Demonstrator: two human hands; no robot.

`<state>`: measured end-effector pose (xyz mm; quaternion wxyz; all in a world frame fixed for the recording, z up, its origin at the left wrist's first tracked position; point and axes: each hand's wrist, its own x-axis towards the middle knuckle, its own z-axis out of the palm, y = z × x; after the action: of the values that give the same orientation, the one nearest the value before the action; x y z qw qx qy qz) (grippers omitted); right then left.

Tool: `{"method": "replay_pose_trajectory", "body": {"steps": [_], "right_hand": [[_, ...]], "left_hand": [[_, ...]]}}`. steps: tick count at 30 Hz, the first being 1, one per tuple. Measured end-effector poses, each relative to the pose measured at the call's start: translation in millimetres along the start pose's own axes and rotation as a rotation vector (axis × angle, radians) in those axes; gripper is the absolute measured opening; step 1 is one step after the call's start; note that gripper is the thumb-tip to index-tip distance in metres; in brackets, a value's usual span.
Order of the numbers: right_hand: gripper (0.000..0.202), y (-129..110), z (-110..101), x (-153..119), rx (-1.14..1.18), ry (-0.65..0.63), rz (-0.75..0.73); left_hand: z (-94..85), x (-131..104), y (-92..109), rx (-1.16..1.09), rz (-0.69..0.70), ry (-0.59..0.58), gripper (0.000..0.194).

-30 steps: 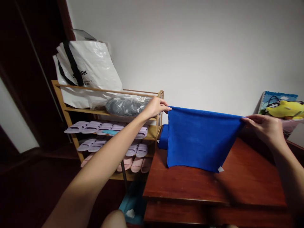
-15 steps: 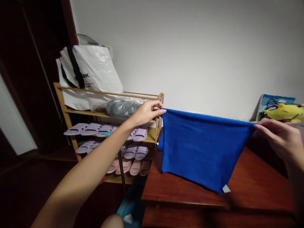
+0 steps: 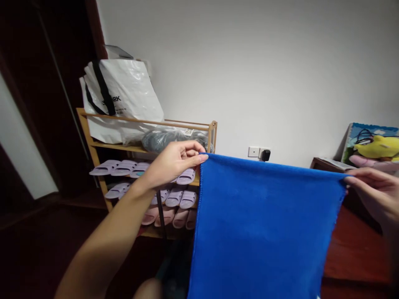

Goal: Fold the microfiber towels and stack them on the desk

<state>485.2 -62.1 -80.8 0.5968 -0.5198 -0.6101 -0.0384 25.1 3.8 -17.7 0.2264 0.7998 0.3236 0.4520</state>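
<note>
A blue cloth point(image 3: 264, 224) hangs spread out between my two hands, its top edge stretched nearly straight and its lower part running out of the picture at the bottom. My left hand point(image 3: 182, 160) pinches the upper left corner between thumb and fingers. At the upper right corner, my right hand point(image 3: 374, 189) grips the cloth in the same way, close to the picture's right edge. Most of the reddish-brown table point(image 3: 355, 245) is hidden behind the cloth.
On the left, a wooden rack point(image 3: 149, 121) holds rows of lilac slippers point(image 3: 124, 167) and pink slippers point(image 3: 166, 216), with a white bag point(image 3: 127, 87) on top. A wall socket point(image 3: 253, 152) and a yellow plush toy point(image 3: 378, 146) are farther back.
The cloth now fills more of the view and hangs lower, past the bottom edge. Both hands sit slightly lower and farther apart, still gripping it. The wall socket has come into view.
</note>
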Motion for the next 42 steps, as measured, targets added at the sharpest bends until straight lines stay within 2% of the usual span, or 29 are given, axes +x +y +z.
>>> {"method": "replay_pose_trajectory", "body": {"steps": [3,6,8,9,14,20,24,27,32,35,38,40,42], "right_hand": [[0.032,11,23,0,0.086,-0.213,0.113],[0.037,33,54,2,0.063,-0.416,0.196],[0.042,54,78,4,0.052,-0.511,0.235],[0.046,65,90,5,0.047,-0.538,0.244],[0.059,126,150,9,0.007,-0.539,0.249],[0.039,182,205,-3,-0.100,-0.576,0.257],[0.032,201,226,-6,-0.204,-0.603,0.250],[0.031,208,234,2,-0.286,-0.625,0.242],[0.033,204,245,8,-0.455,-0.636,0.238],[0.044,185,269,-8,-0.528,-0.608,0.180],[0.057,161,306,-33,-0.501,-0.719,0.040],[0.062,152,325,-47,-0.485,-0.820,-0.001],[0.066,152,333,-56,-0.496,-0.879,0.011]], "left_hand": [[10.0,-6,-35,0.004,-0.031,-0.038,0.023],[29.7,-8,-84,-0.087,-0.103,-0.069,0.026],[46.6,-3,-121,-0.164,-0.219,-0.073,0.028],[55.6,1,-138,-0.191,-0.305,-0.063,0.028],[98.8,30,-211,-0.133,-0.478,0.009,0.022],[134.7,42,-266,0.026,-0.637,0.055,0.030],[146.2,47,-288,0.137,-0.644,0.065,0.031],[147.9,54,-299,0.235,-0.619,0.057,0.031],[152.4,59,-298,0.445,-0.517,0.022,0.032],[175.3,54,-288,0.554,-0.356,-0.048,0.033],[210.9,47,-279,0.602,-0.166,-0.199,0.044],[231.2,43,-279,0.624,-0.116,-0.285,0.049],[242.8,40,-282,0.652,-0.127,-0.328,0.052]]}}
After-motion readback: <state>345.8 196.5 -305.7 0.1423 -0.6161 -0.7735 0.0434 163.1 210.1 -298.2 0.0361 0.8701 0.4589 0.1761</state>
